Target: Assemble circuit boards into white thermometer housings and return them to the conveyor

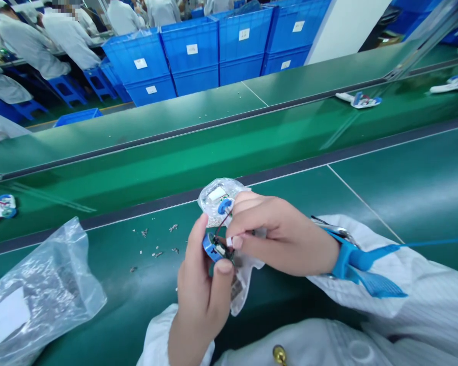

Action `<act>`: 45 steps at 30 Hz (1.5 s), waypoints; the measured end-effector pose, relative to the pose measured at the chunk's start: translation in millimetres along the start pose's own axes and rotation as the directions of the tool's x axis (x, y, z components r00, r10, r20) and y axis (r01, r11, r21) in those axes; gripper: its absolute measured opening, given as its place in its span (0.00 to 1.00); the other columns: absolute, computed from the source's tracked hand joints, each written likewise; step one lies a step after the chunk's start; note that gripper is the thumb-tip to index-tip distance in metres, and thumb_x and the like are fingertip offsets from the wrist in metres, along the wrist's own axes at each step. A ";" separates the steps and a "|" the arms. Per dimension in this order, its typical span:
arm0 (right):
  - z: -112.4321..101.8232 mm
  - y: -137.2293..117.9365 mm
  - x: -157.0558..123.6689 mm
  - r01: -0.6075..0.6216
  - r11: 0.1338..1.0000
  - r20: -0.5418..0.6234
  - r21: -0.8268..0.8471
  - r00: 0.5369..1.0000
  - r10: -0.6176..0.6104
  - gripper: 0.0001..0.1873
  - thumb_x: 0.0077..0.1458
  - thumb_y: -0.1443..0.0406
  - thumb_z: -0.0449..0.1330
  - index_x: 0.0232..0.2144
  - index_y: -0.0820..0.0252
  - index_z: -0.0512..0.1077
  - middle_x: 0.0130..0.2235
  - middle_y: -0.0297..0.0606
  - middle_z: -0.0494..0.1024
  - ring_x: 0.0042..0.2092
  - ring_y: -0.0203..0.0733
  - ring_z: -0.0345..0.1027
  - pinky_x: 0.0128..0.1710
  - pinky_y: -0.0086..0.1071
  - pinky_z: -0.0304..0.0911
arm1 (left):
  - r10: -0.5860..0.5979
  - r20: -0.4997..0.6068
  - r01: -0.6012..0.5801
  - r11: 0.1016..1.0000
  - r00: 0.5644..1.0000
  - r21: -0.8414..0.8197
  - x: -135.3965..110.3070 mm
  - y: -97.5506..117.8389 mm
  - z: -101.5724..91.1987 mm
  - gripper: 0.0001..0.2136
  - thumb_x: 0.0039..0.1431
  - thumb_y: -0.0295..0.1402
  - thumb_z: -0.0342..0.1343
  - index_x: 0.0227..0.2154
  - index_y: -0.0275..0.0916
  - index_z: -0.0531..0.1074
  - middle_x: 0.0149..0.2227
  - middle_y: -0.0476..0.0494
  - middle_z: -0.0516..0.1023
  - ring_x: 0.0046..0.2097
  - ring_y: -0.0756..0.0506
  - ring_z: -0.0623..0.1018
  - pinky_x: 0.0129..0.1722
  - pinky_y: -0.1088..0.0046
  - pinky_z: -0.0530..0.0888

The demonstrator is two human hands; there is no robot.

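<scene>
My left hand grips a small round blue housing between thumb and fingers, with dark electronic parts showing in its open side. Close against it, the fingertips of my right hand pinch a small white piece, too small to name surely. A thin dark red wire runs up from the housing toward a blue round part beside my right fingers. Behind and below my hands lies a clear plastic bag with small pieces in it, partly hidden by them.
Small screws and tiny white bits lie scattered on the green table. At left rests a larger clear bag. White-handled parts sit on the green conveyor belt. Beyond are stacked blue crates and seated people in white coats.
</scene>
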State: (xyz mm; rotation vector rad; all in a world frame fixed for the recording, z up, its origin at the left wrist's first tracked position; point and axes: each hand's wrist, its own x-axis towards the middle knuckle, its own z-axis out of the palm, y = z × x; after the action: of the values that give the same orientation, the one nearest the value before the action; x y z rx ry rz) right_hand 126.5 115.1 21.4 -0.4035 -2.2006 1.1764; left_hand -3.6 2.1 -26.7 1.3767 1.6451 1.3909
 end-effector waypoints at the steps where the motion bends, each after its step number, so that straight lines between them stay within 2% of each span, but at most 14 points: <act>1: -0.4 -1.8 0.9 0.022 0.998 0.035 -0.063 0.999 -0.020 0.12 0.53 0.73 0.53 0.19 0.63 0.70 0.20 0.31 0.68 0.26 0.31 0.57 0.34 0.30 0.55 | 0.012 0.034 -0.012 1.000 0.999 0.003 -1.5 1.0 -1.4 0.22 0.62 0.39 0.49 0.58 0.50 0.57 0.37 0.47 0.78 0.30 0.47 0.75 0.28 0.74 0.68; 4: 0.5 -5.1 0.9 0.042 0.989 0.113 -0.145 0.993 -0.026 0.13 0.51 0.73 0.51 0.18 0.62 0.69 0.20 0.32 0.68 0.25 0.32 0.57 0.34 0.32 0.54 | 0.005 0.117 0.001 0.999 0.993 -0.047 -4.2 2.9 -5.5 0.20 0.63 0.40 0.46 0.57 0.53 0.58 0.28 0.51 0.74 0.23 0.49 0.69 0.23 0.75 0.65; 8: 0.7 -7.3 -0.2 0.037 0.988 0.139 -0.150 0.990 -0.016 0.14 0.50 0.73 0.50 0.16 0.62 0.66 0.18 0.31 0.66 0.25 0.31 0.55 0.33 0.31 0.53 | -0.056 0.155 0.075 0.989 0.986 -0.124 -6.2 2.9 -8.3 0.20 0.62 0.43 0.47 0.56 0.50 0.62 0.23 0.51 0.69 0.21 0.48 0.66 0.22 0.73 0.64; 10: -0.3 -8.3 0.1 0.033 0.990 0.146 -0.136 0.989 -0.013 0.14 0.50 0.73 0.50 0.15 0.62 0.65 0.18 0.31 0.65 0.25 0.31 0.55 0.33 0.31 0.53 | -0.068 0.178 0.092 0.987 0.982 -0.131 -7.0 2.4 -8.6 0.20 0.62 0.42 0.48 0.56 0.50 0.61 0.25 0.50 0.71 0.23 0.48 0.68 0.24 0.72 0.66; 15: -2.6 -10.1 0.4 0.027 0.996 0.160 -0.086 0.987 -0.013 0.16 0.53 0.71 0.50 0.15 0.61 0.63 0.18 0.29 0.62 0.24 0.30 0.54 0.33 0.30 0.53 | -0.032 0.210 0.064 0.987 0.977 -0.148 -7.2 0.9 -8.1 0.18 0.63 0.40 0.46 0.56 0.54 0.59 0.44 0.45 0.72 0.34 0.46 0.73 0.36 0.70 0.70; 18: -3.0 -10.0 -0.1 0.028 0.994 0.164 -0.103 0.986 -0.010 0.17 0.53 0.71 0.49 0.14 0.61 0.62 0.17 0.29 0.61 0.24 0.30 0.53 0.33 0.30 0.54 | -0.022 0.231 0.063 0.984 0.973 -0.168 -4.9 0.1 -8.3 0.18 0.63 0.40 0.45 0.55 0.52 0.60 0.45 0.44 0.72 0.36 0.45 0.74 0.37 0.69 0.70; 20: -2.8 -9.6 -0.4 0.030 0.993 0.167 -0.117 0.986 -0.010 0.17 0.52 0.71 0.49 0.14 0.61 0.61 0.17 0.29 0.61 0.24 0.31 0.52 0.32 0.30 0.53 | -0.012 0.245 0.051 0.987 0.970 -0.155 -2.4 0.7 -8.5 0.17 0.63 0.40 0.45 0.55 0.51 0.60 0.40 0.45 0.73 0.34 0.45 0.74 0.34 0.70 0.69; 24: -0.9 -9.8 -0.7 0.039 0.990 0.161 -0.135 0.987 -0.017 0.16 0.50 0.72 0.48 0.13 0.61 0.59 0.16 0.29 0.60 0.23 0.31 0.50 0.32 0.30 0.52 | 0.022 0.239 -0.001 0.996 0.971 -0.088 1.4 5.6 -6.4 0.16 0.63 0.41 0.45 0.52 0.47 0.61 0.25 0.51 0.71 0.23 0.48 0.70 0.24 0.73 0.65; 30: 1.3 -17.2 -6.2 0.014 0.978 0.174 -0.208 0.984 0.023 0.18 0.52 0.72 0.47 0.13 0.60 0.57 0.16 0.30 0.61 0.23 0.32 0.50 0.32 0.33 0.50 | -0.025 0.093 0.008 0.984 0.995 0.178 -12.9 10.3 6.3 0.19 0.59 0.39 0.50 0.52 0.41 0.59 0.35 0.40 0.78 0.31 0.40 0.77 0.29 0.68 0.67; 33: 2.9 -18.9 -10.2 0.024 0.970 0.181 -0.241 0.983 0.021 0.16 0.52 0.73 0.46 0.14 0.60 0.56 0.17 0.31 0.62 0.24 0.34 0.51 0.32 0.34 0.51 | -0.007 0.011 0.001 0.895 1.000 0.447 -20.7 13.7 13.3 0.20 0.58 0.39 0.48 0.51 0.39 0.58 0.35 0.35 0.78 0.29 0.36 0.77 0.26 0.64 0.66; 36: 5.0 -16.2 -12.6 0.021 0.967 0.168 -0.254 0.985 0.023 0.15 0.49 0.73 0.46 0.14 0.60 0.55 0.17 0.31 0.60 0.25 0.34 0.50 0.32 0.33 0.51 | 0.088 0.049 -0.100 0.781 0.995 0.617 -19.1 18.2 16.5 0.19 0.60 0.36 0.44 0.52 0.35 0.54 0.29 0.34 0.79 0.23 0.35 0.77 0.21 0.65 0.64; 38: 5.6 -13.1 -13.2 0.017 0.969 0.171 -0.247 0.985 0.026 0.14 0.48 0.73 0.47 0.14 0.61 0.55 0.17 0.31 0.59 0.24 0.33 0.50 0.31 0.33 0.51 | 0.114 0.102 -0.153 0.753 0.988 0.640 -14.7 20.2 16.1 0.18 0.60 0.34 0.42 0.51 0.33 0.53 0.27 0.35 0.79 0.22 0.35 0.76 0.20 0.66 0.64; 40: 5.3 -10.4 -13.4 0.011 0.970 0.183 -0.243 0.983 0.034 0.13 0.47 0.74 0.48 0.14 0.61 0.57 0.17 0.31 0.60 0.24 0.33 0.50 0.32 0.32 0.51 | 0.073 0.133 -0.140 0.769 0.988 0.623 -11.0 21.0 14.9 0.17 0.60 0.33 0.41 0.51 0.32 0.53 0.25 0.36 0.78 0.22 0.35 0.76 0.20 0.65 0.65; 45: 5.2 -9.3 -16.6 -0.125 0.971 0.127 -0.203 0.980 0.153 0.13 0.47 0.76 0.50 0.14 0.62 0.64 0.18 0.31 0.65 0.25 0.32 0.55 0.33 0.30 0.53 | -0.112 0.069 0.060 0.854 0.991 0.516 -13.2 20.1 15.8 0.19 0.58 0.37 0.44 0.52 0.36 0.55 0.32 0.34 0.79 0.29 0.34 0.78 0.28 0.61 0.68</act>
State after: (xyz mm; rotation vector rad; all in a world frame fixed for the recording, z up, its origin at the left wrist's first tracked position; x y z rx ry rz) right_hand 136.2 97.8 20.8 -0.5796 -2.4560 1.0945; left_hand 21.3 -6.2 -14.8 1.5996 2.0776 0.8398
